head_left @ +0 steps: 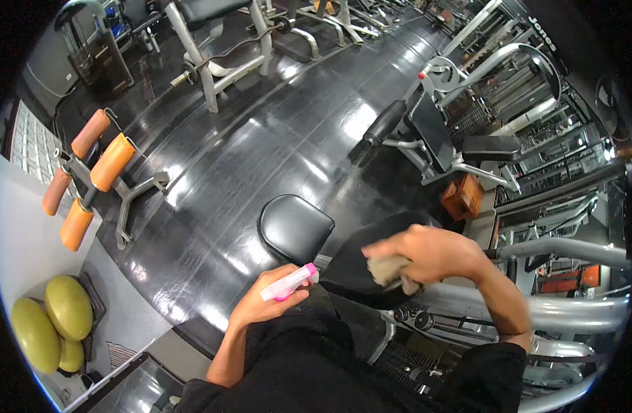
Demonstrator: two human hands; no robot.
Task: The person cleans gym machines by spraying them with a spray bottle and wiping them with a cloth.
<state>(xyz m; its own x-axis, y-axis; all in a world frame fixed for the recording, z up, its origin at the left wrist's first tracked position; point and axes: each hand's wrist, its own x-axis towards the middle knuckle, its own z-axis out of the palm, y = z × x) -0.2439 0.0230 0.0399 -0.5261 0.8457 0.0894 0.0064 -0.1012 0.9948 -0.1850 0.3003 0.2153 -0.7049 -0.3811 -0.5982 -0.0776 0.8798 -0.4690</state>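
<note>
My left hand [271, 296] is closed round a spray bottle, whose white and pink trigger head [288, 282] sticks out above the fingers; the rest of the bottle is hidden. In my right hand [433, 253] a crumpled beige cloth [390, 270] is bunched under the fingers, slightly blurred. The cloth overlaps a large black padded backrest [357, 265] in this view. Beyond my left hand lies a black padded seat [296, 226] with a rounded end.
Thick silver machine tubes [536, 310] run close by my right forearm. An orange roller-pad stand [112, 162] and green exercise balls [68, 310] are at left. A bench machine [433, 131] and a wooden box [462, 197] stand ahead on the right, on shiny black flooring [261, 151].
</note>
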